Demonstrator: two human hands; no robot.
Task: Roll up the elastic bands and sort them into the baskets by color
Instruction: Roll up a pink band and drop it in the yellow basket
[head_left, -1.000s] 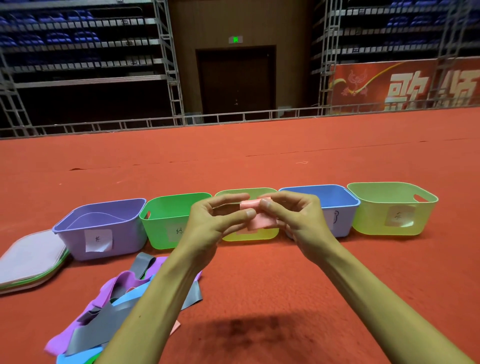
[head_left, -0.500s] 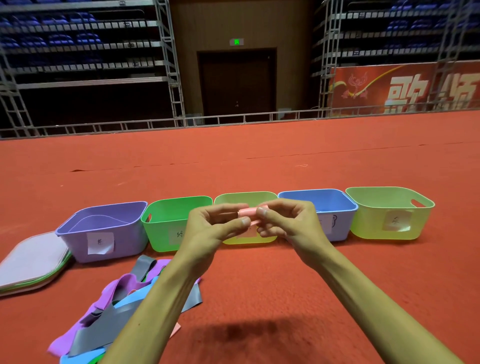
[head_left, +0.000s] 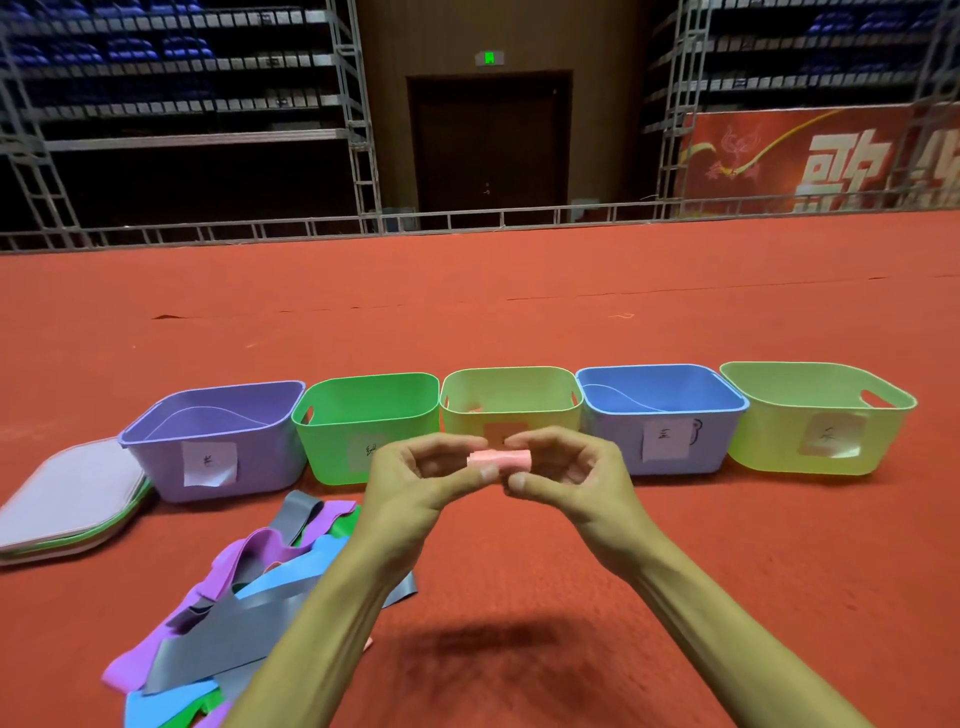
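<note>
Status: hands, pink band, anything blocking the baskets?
Left hand and right hand both pinching pink band. Band rolled up, held in front of middle basket. Nothing in the way.

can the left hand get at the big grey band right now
Probably not yet: the left hand pinches the pink roll with the right hand. The big grey band lies uncovered atop the pile, so nothing blocks it.

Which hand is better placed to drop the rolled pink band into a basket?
Right, probably: the right hand pinches the pink roll before the middle basket, while the left hand is nearer the loose bands.
</note>
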